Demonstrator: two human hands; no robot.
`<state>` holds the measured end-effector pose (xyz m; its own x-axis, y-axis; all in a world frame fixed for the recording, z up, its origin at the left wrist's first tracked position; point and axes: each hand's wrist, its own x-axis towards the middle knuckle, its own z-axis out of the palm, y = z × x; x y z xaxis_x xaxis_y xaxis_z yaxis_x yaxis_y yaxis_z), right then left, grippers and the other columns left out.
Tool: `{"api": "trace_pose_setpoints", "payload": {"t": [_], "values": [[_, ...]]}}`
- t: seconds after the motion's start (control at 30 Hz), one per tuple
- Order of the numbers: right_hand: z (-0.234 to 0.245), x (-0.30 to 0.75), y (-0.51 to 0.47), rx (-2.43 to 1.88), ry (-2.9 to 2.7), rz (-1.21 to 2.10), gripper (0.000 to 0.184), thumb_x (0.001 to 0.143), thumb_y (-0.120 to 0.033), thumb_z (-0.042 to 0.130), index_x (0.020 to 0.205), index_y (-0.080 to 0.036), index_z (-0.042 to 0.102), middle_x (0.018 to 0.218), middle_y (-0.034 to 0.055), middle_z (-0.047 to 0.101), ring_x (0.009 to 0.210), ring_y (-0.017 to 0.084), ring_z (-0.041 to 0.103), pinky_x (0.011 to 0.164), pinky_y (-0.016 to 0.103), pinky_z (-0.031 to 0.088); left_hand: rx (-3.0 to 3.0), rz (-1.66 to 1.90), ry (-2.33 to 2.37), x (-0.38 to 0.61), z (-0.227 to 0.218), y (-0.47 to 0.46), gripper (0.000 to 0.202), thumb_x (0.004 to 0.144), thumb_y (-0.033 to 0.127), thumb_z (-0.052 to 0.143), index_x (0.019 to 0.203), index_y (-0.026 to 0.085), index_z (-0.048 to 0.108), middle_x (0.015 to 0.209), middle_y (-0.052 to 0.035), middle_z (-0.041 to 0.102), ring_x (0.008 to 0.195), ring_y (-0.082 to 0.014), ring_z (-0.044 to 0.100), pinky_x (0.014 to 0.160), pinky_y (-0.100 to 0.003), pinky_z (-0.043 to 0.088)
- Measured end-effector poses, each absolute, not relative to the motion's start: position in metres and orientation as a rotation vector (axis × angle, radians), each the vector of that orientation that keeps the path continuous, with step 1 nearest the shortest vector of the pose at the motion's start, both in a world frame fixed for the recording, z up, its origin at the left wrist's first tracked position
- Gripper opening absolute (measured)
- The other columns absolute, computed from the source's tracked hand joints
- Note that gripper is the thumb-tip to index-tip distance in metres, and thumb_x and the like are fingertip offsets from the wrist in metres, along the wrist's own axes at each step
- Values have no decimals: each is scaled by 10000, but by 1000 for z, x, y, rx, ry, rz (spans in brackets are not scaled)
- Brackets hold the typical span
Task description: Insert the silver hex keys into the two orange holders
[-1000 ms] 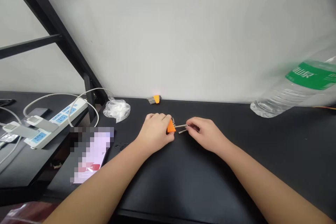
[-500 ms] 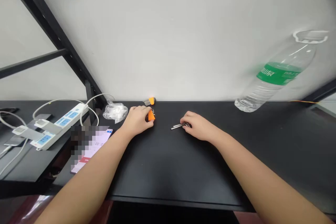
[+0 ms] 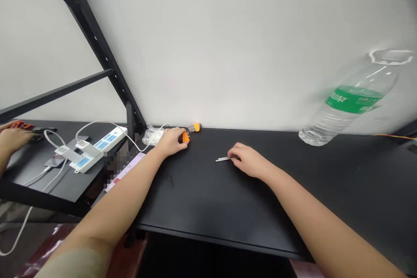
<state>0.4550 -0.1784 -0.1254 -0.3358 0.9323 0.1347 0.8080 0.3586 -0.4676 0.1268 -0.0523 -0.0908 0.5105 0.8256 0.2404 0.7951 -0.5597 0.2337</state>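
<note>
My left hand [image 3: 170, 142] rests at the back of the desk, its fingers curled round an orange hex key holder [image 3: 185, 137]. Small dark metal ends show at the holder's upper edge; the rest is hidden by the hand. Just behind it, near the wall, lies a second orange holder [image 3: 197, 127] with several hex keys in it. My right hand [image 3: 246, 160] is closed on thin metal hex keys [image 3: 223, 159], low over the middle of the desk. Their straight ends stick out to the left, while the other ends are covered by my fingers.
A clear plastic bag [image 3: 150, 136] and a phone [image 3: 125, 173] lie left of my left hand. Farther left are a white power strip [image 3: 100, 147] with cables and another person's hand [image 3: 14, 139]. A large water bottle [image 3: 342, 104] stands at the right by the wall.
The view has swung a little left, bringing another person's hand in at the left edge. My left hand has shifted left and back with the orange holder. My right hand keeps its grip.
</note>
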Motion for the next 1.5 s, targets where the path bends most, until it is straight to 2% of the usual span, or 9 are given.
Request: {"api": "trace_pose_setpoints", "payload": {"t": [0.27, 0.43, 0.63, 0.73, 0.8, 0.93, 1.13, 1.37, 1.5], "values": [[-130, 452, -176, -1530, -2247, 455, 161, 915, -159, 553, 952, -233, 691, 1038, 51, 635, 837, 174, 614, 776, 317, 493, 2669, 536, 1496, 110, -78, -38, 196, 815, 389, 657, 883, 205, 643, 843, -62, 669, 804, -234, 616, 730, -345, 448], [-129, 447, -179, -1541, -2271, 458, 155, 889, -145, 563, 932, -225, 689, 1000, 56, 636, 815, 179, 614, 769, 322, 493, 2824, 498, 1160, 157, -88, -73, 258, 803, 383, 699, 995, 213, 667, 988, -76, 702, 947, -256, 650, 844, -363, 482], [-130, 434, -185, -1391, -2271, 511, 158, 877, -153, 582, 949, -230, 701, 988, 50, 644, 800, 175, 623, 775, 331, 508, 2720, 510, 1102, 212, -100, -96, 289, 791, 348, 711, 1038, 205, 668, 1003, -77, 687, 891, -236, 652, 750, -340, 502], [-129, 431, -182, -1367, -2142, 523, 101, 883, -193, 610, 916, -230, 699, 935, 34, 651, 770, 169, 633, 759, 331, 517, 2723, 648, 975, 223, -94, -99, 296, 802, 325, 704, 1065, 199, 652, 1013, -73, 681, 926, -233, 640, 784, -336, 500], [-128, 431, -178, -1394, -1965, 464, 116, 892, -227, 625, 982, -229, 698, 950, 35, 664, 762, 171, 637, 751, 339, 524, 2709, 706, 904, 225, -91, -102, 280, 820, 320, 699, 1067, 200, 644, 976, -59, 676, 912, -224, 630, 798, -332, 495], [-124, 434, -174, -1313, -1863, 409, 296, 902, -201, 596, 1186, -244, 670, 1126, 58, 687, 778, 162, 653, 763, 345, 540, 2707, 675, 748, 223, -92, -106, 248, 827, 310, 700, 1044, 205, 641, 897, -30, 654, 826, -193, 600, 736, -309, 464], [-122, 429, -173, -1315, -1807, 447, 191, 896, -216, 588, 1075, -234, 652, 1010, 38, 723, 812, 176, 666, 752, 326, 533, 2658, 660, 732, 224, -90, -109, 202, 832, 297, 687, 1006, 214, 625, 895, -20, 653, 815, -183, 591, 723, -304, 453], [-124, 436, -170, -1560, -1779, 449, 185, 819, -180, 588, 965, -238, 686, 791, -15, 692, 673, 154, 606, 667, 296, 475, 2802, 534, 895, 209, -88, -99, 234, 801, 315, 714, 992, 215, 621, 911, -43, 660, 831, -213, 614, 674, -318, 437], [-124, 450, -169, -1692, -1887, 518, 197, 842, -196, 590, 953, -244, 745, 828, 1, 719, 735, 171, 645, 717, 307, 481, 2784, 506, 962, 198, -91, -88, 241, 802, 328, 707, 1007, 223, 637, 946, -50, 672, 843, -221, 626, 683, -323, 456]]}}
